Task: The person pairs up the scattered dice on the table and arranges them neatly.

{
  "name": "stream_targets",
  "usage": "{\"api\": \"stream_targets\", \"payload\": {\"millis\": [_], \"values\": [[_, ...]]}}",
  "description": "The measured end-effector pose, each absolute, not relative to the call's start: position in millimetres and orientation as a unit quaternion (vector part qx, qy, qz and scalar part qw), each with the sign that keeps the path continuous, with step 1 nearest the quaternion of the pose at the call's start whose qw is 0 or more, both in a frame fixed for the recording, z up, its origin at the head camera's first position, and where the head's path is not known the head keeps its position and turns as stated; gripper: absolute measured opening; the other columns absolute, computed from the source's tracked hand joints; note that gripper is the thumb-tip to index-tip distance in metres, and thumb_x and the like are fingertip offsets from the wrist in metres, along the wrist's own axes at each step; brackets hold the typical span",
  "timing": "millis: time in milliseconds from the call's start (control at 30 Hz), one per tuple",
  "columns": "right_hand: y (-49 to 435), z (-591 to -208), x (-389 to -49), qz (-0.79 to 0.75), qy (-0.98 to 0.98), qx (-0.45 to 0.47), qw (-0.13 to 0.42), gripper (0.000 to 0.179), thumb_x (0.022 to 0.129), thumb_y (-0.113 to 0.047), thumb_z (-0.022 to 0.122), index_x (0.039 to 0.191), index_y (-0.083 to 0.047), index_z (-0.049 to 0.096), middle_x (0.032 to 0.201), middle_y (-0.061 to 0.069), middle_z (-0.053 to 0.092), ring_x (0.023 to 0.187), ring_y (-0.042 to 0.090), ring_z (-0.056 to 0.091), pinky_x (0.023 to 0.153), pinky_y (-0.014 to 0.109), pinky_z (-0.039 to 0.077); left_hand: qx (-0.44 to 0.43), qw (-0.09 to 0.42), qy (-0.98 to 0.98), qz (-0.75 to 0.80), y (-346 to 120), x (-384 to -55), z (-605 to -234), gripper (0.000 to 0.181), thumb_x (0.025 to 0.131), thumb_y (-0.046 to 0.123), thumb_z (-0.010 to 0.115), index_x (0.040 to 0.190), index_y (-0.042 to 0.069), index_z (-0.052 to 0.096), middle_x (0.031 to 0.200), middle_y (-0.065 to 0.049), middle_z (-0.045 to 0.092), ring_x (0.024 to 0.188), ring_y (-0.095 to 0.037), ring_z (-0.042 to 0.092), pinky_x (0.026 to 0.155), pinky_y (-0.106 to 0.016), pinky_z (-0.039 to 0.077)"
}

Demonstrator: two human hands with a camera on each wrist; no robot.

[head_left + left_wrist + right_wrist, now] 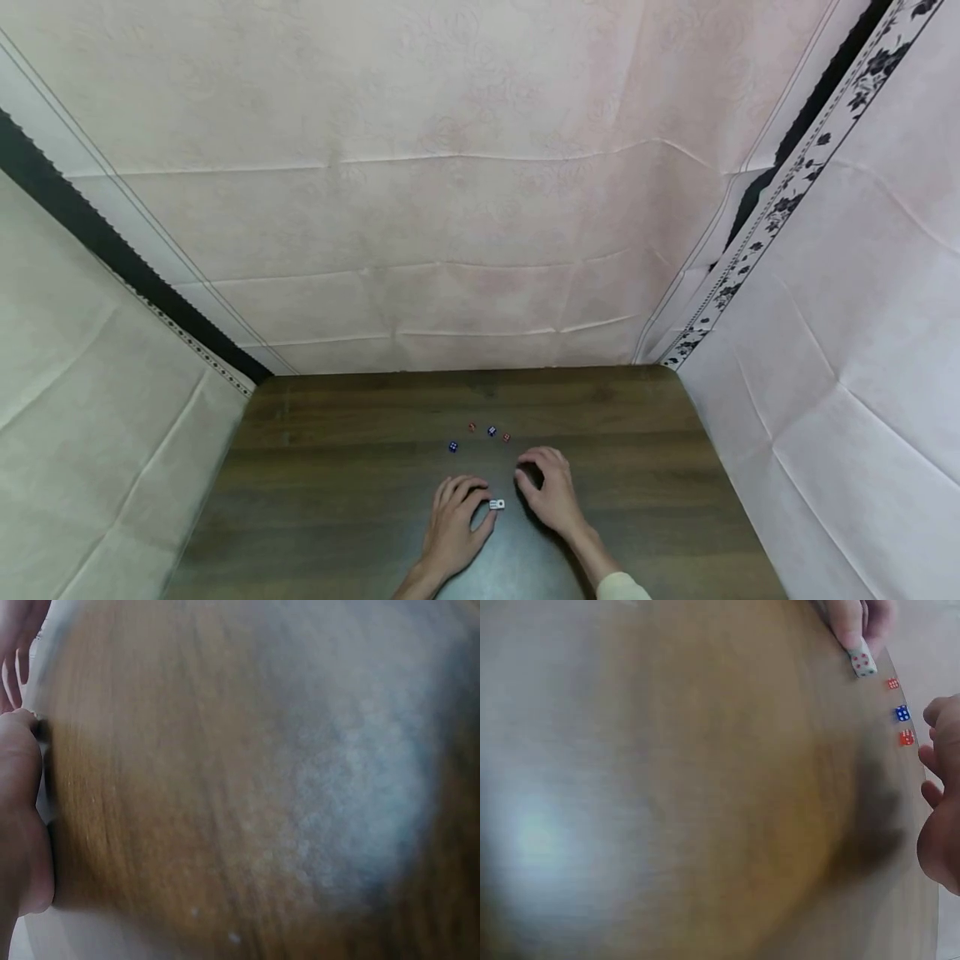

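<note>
- Two hands are resting on the dark wooden surface [337, 500], close together near its front edge.
- Left hand [455, 525] is lying palm down with its fingers bent, and its thumb and fingertips are touching a white die [497, 504]; in the right wrist view a fingertip is pressing on that white die [863, 664], whose red pips are showing.
- Whether the left hand is truly pinching the die or only touching it, I cannot tell; nothing is lifted off the surface.
- Right hand [550, 492] is sitting just to the right of the white die, fingers loosely curled downward onto the surface and holding nothing.
- White die is lying between the two hands, touching the left one and just apart from the right one.
- Four smaller dice are lying farther back on the surface, beyond the fingertips: a blue die [453, 447] on the left, then a red die [471, 427], another blue die [491, 431] and another red die [506, 437] in a loose arc.
- Pale pink cloth [465, 208] is hanging behind the surface, with more cloth panels at both sides.
- Left wrist view is showing only blurred wood grain and the edge of the hand.
</note>
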State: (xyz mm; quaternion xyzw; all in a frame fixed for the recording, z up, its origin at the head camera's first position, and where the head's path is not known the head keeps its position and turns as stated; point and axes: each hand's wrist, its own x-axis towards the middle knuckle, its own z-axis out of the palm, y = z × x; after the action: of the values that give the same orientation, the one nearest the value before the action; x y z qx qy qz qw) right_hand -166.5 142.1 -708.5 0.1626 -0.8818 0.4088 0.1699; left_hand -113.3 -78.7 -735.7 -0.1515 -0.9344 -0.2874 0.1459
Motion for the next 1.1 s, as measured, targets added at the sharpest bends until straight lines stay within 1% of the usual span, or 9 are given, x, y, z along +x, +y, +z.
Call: {"api": "stream_targets", "payload": {"millis": [267,433,567,733,967,1100], "values": [[139,-705,-193,0.400,-0.895,0.124,0.154,0.022,0.094,-0.010,0.090,0.114,-0.006,0.082,0.123,0.010,0.077,0.123,0.035,0.067,0.111,0.062,0.050,-0.151,0.140,-0.935,-0.290,-78,-113,-734,0.018,0.095,0.032,0.092,0.109,0.028,0.082,0.130,0.010,0.076,0.133,-0.023,0.066,0.122,-0.067,0.047],[130,-707,-206,0.382,-0.907,0.107,0.141,0.022,0.096,-0.014,0.090,0.115,-0.007,0.082,0.128,0.012,0.076,0.130,0.037,0.065,0.114,0.062,0.051,-0.151,0.146,-0.934,-0.289,-79,-113,-735,0.018,0.094,0.032,0.092,0.108,0.028,0.081,0.129,0.010,0.076,0.131,-0.023,0.067,0.121,-0.067,0.048],[126,-711,-215,0.384,-0.907,0.102,0.139,0.020,0.097,-0.015,0.089,0.114,-0.008,0.082,0.130,0.014,0.076,0.132,0.039,0.063,0.112,0.062,0.052,-0.156,0.154,-0.932,-0.288,-79,-113,-735,0.017,0.095,0.032,0.092,0.107,0.028,0.081,0.129,0.009,0.077,0.130,-0.023,0.067,0.119,-0.068,0.049],[125,-716,-219,0.394,-0.903,0.092,0.141,0.019,0.095,-0.013,0.092,0.111,-0.008,0.083,0.127,0.015,0.076,0.131,0.040,0.063,0.111,0.064,0.051,-0.159,0.145,-0.933,-0.288,-77,-111,-732,0.017,0.096,0.033,0.091,0.108,0.028,0.081,0.130,0.009,0.077,0.131,-0.024,0.067,0.120,-0.068,0.049],[123,-714,-220,0.401,-0.905,0.080,0.113,0.019,0.096,-0.017,0.092,0.111,-0.010,0.083,0.129,0.015,0.074,0.135,0.041,0.060,0.117,0.066,0.045,-0.152,0.137,-0.934,-0.294,-78,-111,-731,0.018,0.095,0.032,0.093,0.109,0.028,0.081,0.130,0.009,0.076,0.132,-0.024,0.067,0.121,-0.068,0.048],[121,-712,-221,0.402,-0.905,0.077,0.112,0.018,0.095,-0.017,0.092,0.110,-0.010,0.084,0.130,0.015,0.073,0.135,0.042,0.059,0.118,0.067,0.043,-0.153,0.137,-0.935,-0.290,-79,-112,-731,0.018,0.096,0.033,0.092,0.110,0.029,0.081,0.131,0.010,0.076,0.132,-0.023,0.067,0.121,-0.067,0.048]]}}
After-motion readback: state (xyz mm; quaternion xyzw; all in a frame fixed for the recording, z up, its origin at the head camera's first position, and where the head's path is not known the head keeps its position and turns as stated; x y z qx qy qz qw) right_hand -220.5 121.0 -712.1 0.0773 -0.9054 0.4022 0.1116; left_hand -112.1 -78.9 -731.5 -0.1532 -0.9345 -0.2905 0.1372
